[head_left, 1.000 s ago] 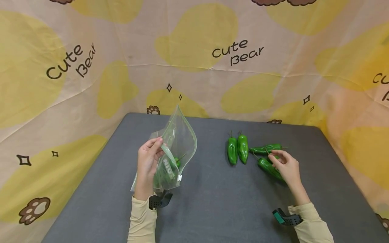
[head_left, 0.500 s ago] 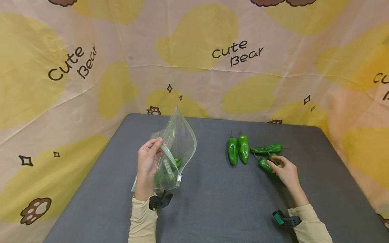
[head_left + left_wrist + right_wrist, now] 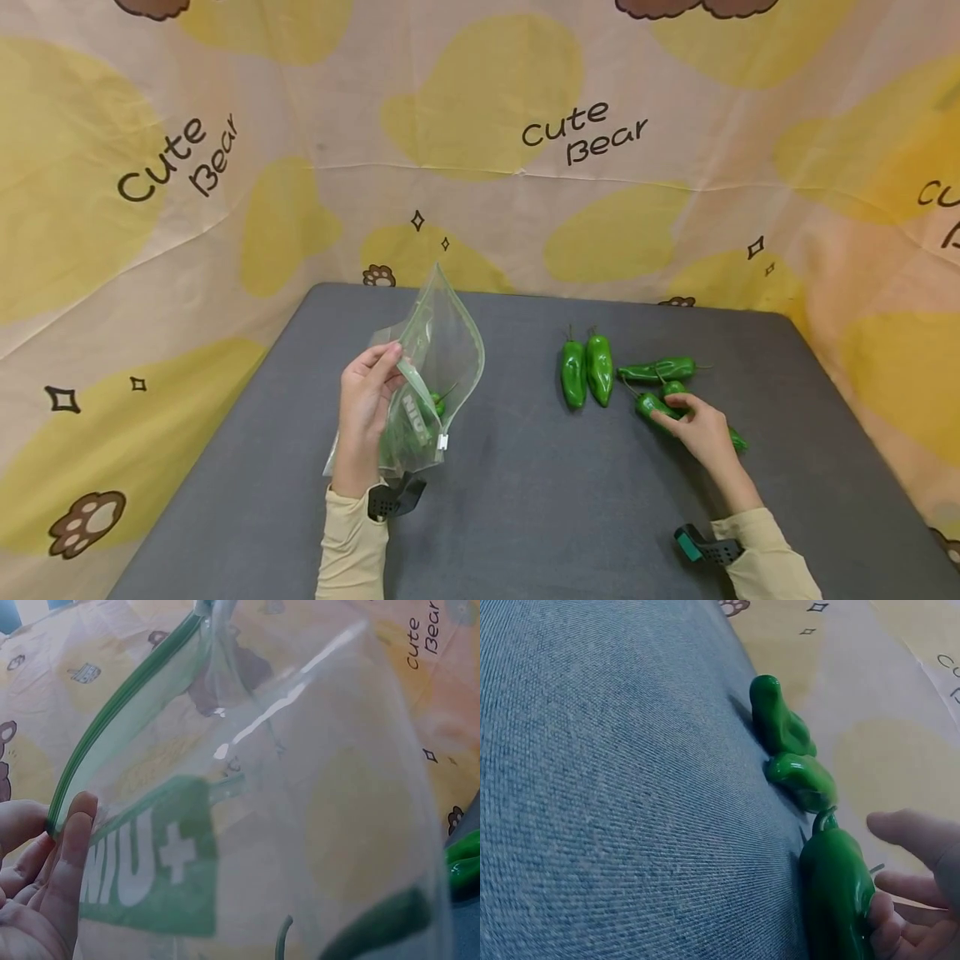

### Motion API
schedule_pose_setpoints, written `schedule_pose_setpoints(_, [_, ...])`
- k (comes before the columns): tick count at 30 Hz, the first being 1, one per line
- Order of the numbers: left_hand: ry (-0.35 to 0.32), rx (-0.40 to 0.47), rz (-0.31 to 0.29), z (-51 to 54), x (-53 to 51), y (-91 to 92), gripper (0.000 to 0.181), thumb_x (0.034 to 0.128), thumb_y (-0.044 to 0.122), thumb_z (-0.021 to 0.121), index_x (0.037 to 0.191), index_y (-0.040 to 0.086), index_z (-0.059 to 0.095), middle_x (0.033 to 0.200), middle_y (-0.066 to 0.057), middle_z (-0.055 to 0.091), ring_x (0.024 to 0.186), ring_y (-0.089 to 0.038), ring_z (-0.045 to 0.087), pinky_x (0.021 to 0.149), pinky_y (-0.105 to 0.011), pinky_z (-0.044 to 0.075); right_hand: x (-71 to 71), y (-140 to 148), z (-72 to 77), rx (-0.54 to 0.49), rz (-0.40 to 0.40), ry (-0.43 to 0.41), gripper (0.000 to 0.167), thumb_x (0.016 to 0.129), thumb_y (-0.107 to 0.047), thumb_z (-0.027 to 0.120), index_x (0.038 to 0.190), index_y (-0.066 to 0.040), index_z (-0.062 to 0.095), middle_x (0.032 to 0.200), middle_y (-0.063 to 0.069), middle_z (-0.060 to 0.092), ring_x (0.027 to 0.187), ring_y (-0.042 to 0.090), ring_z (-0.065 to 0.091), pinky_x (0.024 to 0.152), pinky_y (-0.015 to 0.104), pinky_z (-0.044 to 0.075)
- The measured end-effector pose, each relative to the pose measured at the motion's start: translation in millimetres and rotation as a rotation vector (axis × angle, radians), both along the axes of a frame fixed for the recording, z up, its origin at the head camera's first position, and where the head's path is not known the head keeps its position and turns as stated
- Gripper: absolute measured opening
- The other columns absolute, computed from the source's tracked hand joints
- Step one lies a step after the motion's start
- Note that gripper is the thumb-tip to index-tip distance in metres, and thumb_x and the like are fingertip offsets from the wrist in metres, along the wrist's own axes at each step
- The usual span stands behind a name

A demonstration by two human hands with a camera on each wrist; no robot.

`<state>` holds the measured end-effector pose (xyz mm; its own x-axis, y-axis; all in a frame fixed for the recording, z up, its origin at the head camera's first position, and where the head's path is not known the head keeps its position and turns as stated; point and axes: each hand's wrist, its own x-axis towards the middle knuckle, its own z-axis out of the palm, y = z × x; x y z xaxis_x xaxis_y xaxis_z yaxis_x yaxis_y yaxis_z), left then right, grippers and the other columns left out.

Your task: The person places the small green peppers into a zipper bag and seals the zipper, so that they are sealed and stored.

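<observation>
My left hand (image 3: pixel 367 392) pinches the rim of a clear zip bag (image 3: pixel 461 342) with green edging and a white slider. The bag's mouth gapes, and green peppers (image 3: pixel 382 922) show dimly through its plastic. Over on the right, my right hand (image 3: pixel 701 425) is at two green peppers lying close together. Its fingertips touch or nearly touch the side of a pepper (image 3: pixel 836 892) in the right wrist view, with the thumb and fingers spread apart. The hand partly covers both peppers in the head view.
Two green peppers (image 3: pixel 587 371) lie side by side left of my right hand. Another pepper (image 3: pixel 660 369) lies crosswise just beyond it. Behind the grey table (image 3: pixel 525 500) hangs a patterned cloth (image 3: pixel 480 125).
My right hand has come down and slightly toward me, from above the crosswise pepper to the nearer peppers. The left hand and bag have stayed put.
</observation>
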<state>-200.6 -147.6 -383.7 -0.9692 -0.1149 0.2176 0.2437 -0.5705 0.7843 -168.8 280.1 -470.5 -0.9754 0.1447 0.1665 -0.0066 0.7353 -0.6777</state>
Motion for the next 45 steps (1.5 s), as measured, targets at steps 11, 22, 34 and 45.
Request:
schedule_pose_setpoints(11, [0.022,0.006,-0.009,0.0,2.0,-0.1,0.027,0.0872,-0.01,0.048,0.077,0.006,0.068,0.066,-0.006,0.063,0.059,-0.012,0.061,0.052,-0.02,0.05,0.0,-7,-2.3,0.174,0.089,-0.044,0.049,0.071,-0.008,0.073,0.109,0.014,0.052,0.093,0.026,0.057,0.074,0.036,0.054,0.063,0.045,0.046])
schedule_pose_setpoints(22, [0.019,0.008,-0.003,-0.6,2.7,0.7,0.027,0.0869,-0.01,0.049,0.078,0.005,0.068,0.067,-0.005,0.063,0.058,-0.012,0.061,0.052,-0.02,0.05,5.9,-8,-8.9,0.231,0.051,0.022,0.049,0.072,-0.005,0.072,0.111,0.014,0.05,0.104,0.033,0.052,0.087,0.042,0.052,0.069,0.051,0.044])
schedule_pose_setpoints(34, [0.002,-0.001,-0.001,-0.9,4.1,1.0,0.027,0.0871,-0.011,0.048,0.078,0.005,0.068,0.066,-0.006,0.063,0.057,-0.012,0.06,0.051,-0.019,0.05,11.8,-9,1.9,0.191,-0.036,0.24,0.047,0.071,-0.011,0.072,0.105,0.015,0.053,0.092,0.03,0.056,0.052,0.023,0.048,0.045,0.034,0.042])
schedule_pose_setpoints(45, [-0.005,-0.011,0.01,2.9,3.4,1.4,0.025,0.0863,-0.009,0.051,0.077,0.006,0.068,0.067,-0.005,0.063,0.057,-0.013,0.06,0.052,-0.02,0.05,15.1,-14,11.0,-0.009,-0.056,0.285,0.039,0.073,-0.011,0.071,0.098,0.006,0.046,0.088,0.021,0.051,0.046,0.011,0.047,0.039,0.024,0.038])
